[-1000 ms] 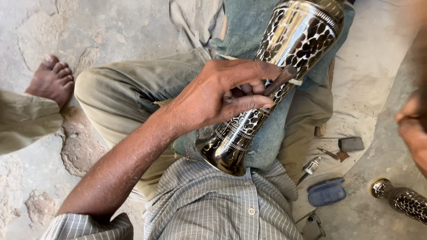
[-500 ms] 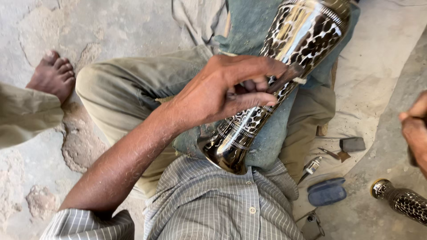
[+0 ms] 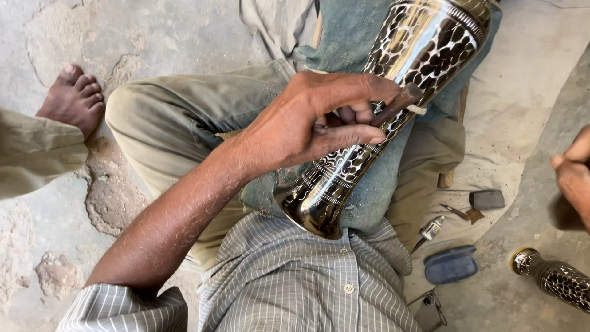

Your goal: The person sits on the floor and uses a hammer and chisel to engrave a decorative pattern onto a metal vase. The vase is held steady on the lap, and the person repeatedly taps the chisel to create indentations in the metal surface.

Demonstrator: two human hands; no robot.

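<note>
A tall engraved metal vase, shiny with a dark cut pattern, lies tilted across my lap on a blue-green cloth; its narrow end points at my striped shirt. My left hand rests on the vase's middle, with its fingers closed around a short dark punch-like tool whose tip touches the metal. My right hand shows only partly at the right edge, away from the vase. I cannot make out whether it holds anything.
A second, smaller engraved metal piece lies on the concrete floor at lower right. Near it are a blue pouch, a small dark block and a small metal tool. A bare foot and trouser leg are at the left.
My right hand has drifted slightly at the right edge. My left hand stays on the vase with the tool, hardly moved.
</note>
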